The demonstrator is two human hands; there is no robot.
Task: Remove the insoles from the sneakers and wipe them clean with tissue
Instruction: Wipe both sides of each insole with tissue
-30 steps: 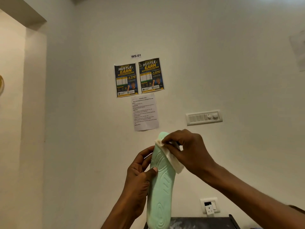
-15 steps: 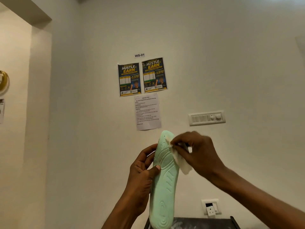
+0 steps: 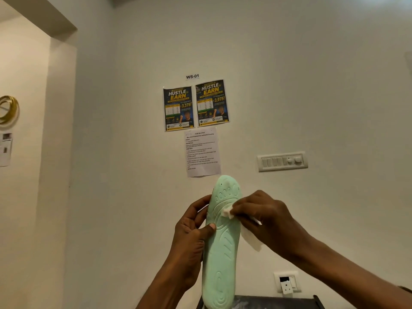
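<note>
A pale green insole (image 3: 221, 248) stands upright in front of the wall, its patterned underside facing me. My left hand (image 3: 191, 237) grips its left edge near the middle, thumb on the front and fingers behind. My right hand (image 3: 265, 219) pinches a white tissue (image 3: 249, 235) and presses a folded corner of it against the insole's upper part, a little below the toe. The rest of the tissue hangs down past the insole's right edge. No sneakers are in view.
A dark surface (image 3: 274, 303) shows at the bottom edge below the insole. On the wall behind are two posters (image 3: 196, 105), a printed sheet (image 3: 201, 152), a switch panel (image 3: 282, 161) and a socket (image 3: 286, 282).
My right hand has slid the tissue down from the insole's toe tip toward its upper middle, baring the toe. The insole stays upright in my left hand.
</note>
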